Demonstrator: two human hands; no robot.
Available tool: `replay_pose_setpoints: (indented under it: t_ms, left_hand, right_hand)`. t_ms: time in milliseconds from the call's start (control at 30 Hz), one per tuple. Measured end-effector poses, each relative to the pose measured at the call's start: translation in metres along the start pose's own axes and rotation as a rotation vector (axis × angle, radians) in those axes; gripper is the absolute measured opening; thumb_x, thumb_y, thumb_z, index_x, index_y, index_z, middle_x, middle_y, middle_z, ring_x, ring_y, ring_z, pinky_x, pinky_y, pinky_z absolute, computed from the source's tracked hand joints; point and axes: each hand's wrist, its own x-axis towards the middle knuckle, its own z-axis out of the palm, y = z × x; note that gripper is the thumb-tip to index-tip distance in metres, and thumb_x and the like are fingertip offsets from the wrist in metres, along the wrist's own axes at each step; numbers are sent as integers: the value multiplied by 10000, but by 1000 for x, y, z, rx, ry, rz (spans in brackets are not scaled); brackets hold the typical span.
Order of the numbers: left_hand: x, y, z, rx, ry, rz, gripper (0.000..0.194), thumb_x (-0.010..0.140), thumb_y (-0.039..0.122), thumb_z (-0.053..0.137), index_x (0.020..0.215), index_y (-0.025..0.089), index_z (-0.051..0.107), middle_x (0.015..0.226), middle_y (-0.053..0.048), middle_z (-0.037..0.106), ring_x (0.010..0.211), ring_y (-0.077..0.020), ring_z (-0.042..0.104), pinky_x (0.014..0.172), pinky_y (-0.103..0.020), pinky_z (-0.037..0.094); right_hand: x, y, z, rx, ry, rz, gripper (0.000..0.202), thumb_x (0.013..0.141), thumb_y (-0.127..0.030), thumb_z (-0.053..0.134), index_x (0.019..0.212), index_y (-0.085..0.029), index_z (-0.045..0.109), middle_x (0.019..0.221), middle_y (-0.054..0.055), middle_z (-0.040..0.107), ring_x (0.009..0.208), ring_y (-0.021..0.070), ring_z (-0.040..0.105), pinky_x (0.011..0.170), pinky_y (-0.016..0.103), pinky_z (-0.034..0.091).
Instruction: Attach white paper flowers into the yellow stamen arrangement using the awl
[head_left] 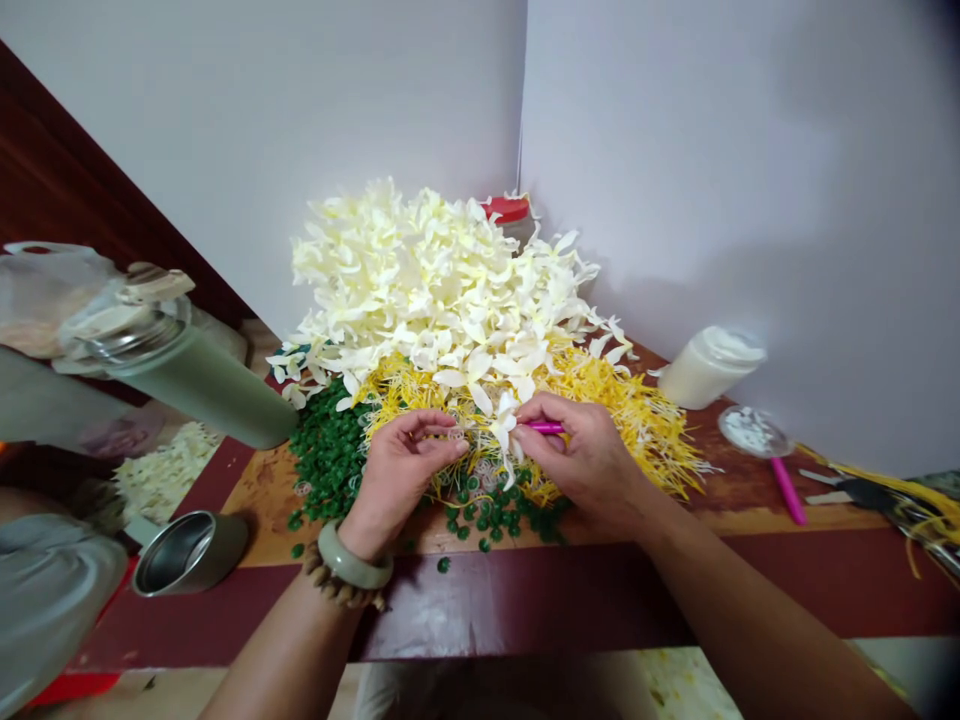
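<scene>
Between the thumb and fingers of my right hand (581, 455) are a white artificial flower (504, 428) and a magenta pen-like stick (545, 427). My left hand (409, 465) is closed in a pinch a little to the left of that flower; a tiny pale piece seems to be at its fingertips, too small to name. Beyond both hands rises a big heap of white artificial flowers (427, 265). Yellow and white thin stamens (622, 410) lie around and under my hands. Small green plastic cups (326, 440) are piled at the left, with more below my fingers.
A green thermos (202, 370) and a metal cup (191, 555) stand on the left. On the right are a white-filled jar (709, 368), a small dish (754, 432), another magenta stick (787, 492) and scissors (862, 490). A red-lidded jar (508, 210) sits behind the flowers, near the wall corner.
</scene>
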Motion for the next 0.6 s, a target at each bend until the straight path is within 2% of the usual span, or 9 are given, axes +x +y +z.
replay_pose_setpoints:
  t_ms: [267,600]
  left_hand:
    - [0,-4,-9,16,9,-13,264,551,218,750,757,149,601,634,12,655,568,-106,594,599,-226,476]
    - [-1,-4,-10,-19,8,-46,252,554,186,750,751,141,599,642,19,654,593,-79,595,637,-194,483]
  right_hand:
    - [0,2,3,-165,-42,-32,116,719,-113,484,697,-169,583,627,-17,585,556,94,498,539,214,371]
    - [-3,5,5,-254,-37,-132,100,749,-139,494,733,-180,584,664,-15,615,608,113,509,609,248,367]
